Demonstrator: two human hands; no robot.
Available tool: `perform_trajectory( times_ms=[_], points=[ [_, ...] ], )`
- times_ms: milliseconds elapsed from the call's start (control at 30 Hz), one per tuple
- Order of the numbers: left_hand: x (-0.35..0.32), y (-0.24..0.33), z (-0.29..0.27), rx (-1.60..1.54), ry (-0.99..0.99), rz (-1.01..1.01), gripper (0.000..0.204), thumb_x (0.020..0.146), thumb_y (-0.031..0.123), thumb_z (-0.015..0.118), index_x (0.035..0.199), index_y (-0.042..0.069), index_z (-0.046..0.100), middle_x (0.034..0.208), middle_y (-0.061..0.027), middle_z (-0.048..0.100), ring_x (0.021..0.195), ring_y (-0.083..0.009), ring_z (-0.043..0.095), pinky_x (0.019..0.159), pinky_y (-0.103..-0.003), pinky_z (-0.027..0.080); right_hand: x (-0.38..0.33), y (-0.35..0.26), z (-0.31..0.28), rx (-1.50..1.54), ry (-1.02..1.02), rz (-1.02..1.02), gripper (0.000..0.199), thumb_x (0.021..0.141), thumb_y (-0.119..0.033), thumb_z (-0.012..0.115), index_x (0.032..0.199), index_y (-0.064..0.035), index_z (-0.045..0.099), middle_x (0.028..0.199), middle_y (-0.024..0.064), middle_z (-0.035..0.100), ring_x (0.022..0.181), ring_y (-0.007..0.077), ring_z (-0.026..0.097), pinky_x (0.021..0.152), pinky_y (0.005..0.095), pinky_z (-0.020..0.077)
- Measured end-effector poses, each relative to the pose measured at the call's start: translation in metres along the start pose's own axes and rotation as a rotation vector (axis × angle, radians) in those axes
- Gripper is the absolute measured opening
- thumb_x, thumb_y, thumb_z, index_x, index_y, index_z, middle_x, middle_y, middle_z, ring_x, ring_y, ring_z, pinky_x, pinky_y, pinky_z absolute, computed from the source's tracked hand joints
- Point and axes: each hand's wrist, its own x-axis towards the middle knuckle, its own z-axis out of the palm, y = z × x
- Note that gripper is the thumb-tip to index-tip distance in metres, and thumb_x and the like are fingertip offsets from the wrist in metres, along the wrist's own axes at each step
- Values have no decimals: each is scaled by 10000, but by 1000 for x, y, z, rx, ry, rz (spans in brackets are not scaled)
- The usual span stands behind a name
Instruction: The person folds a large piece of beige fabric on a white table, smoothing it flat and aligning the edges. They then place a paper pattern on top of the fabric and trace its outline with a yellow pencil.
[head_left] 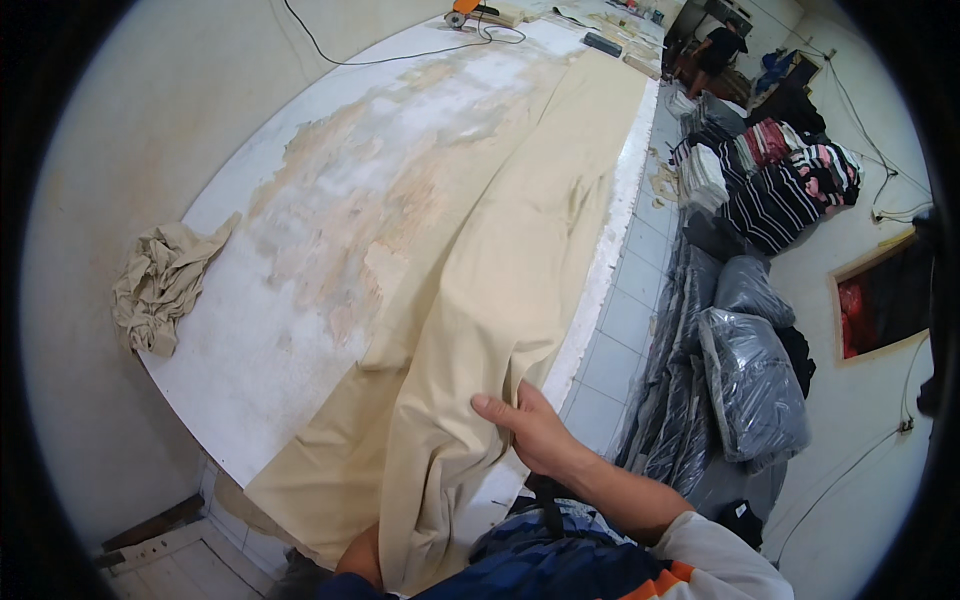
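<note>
A long length of beige fabric (pixel 500 270) runs down the right side of the table, loosely folded and wrinkled at the near end. My right hand (pixel 528 425) grips its right edge near the front, thumb on top and the other fingers mostly hidden under the cloth. From the lower edge comes my left forearm (pixel 362 556), passing behind the hanging fabric. The cloth covers my left hand, so its fingers do not show. Part of the fabric's near end drapes over the table's front edge.
The white table (pixel 225 390) has a worn, stained top. A crumpled beige cloth (pixel 170 285) lies at its left edge. An orange corded power tool (pixel 462 14) sits at the far end. Wrapped bundles (pixel 750 385) and striped fabric (pixel 785 205) line the right; a person (pixel 715 55) stands beyond.
</note>
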Motion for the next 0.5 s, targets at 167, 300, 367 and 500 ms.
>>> perform_trajectory(
  times_ms=[167, 300, 367, 500],
  points=[
    [-34, -5, -31, 182, -263, 37, 460, 1050, 238, 588, 1465, 45, 538, 1349, -139, 649, 1144, -270, 664, 1010, -347, 510, 0, 61, -65, 77, 128, 358, 508, 979, -86, 685, 1435, 32, 495, 1330, 150, 640, 1166, 254, 663, 988, 393, 561],
    [-30, 10, -132, 445, -763, 66, 449, 1061, 248, 577, 1460, 44, 541, 1318, -136, 674, 1108, -269, 689, 988, -342, 527, -7, 78, -105, -38, 153, 539, 423, 976, -38, 652, 1382, 41, 563, 1236, 128, 693, 1090, 241, 697, 959, 378, 570],
    [-6, 21, -165, 198, -673, -247, 380, 1055, 250, 568, 1367, 36, 596, 1196, -138, 713, 1001, -241, 715, 887, -341, 563, -6, 82, -109, -49, 165, 544, 401, 956, 0, 632, 1353, 43, 590, 1215, 122, 707, 1069, 223, 701, 950, 347, 559],
    [40, 31, -145, -318, -72, -390, 292, 1063, 251, 538, 1026, 19, 710, 854, -94, 702, 755, -115, 644, 656, -279, 522, 0, 86, -84, -194, 166, 275, 419, 905, 75, 587, 1322, 43, 608, 1182, 112, 725, 1027, 190, 704, 925, 311, 540]
  ],
)
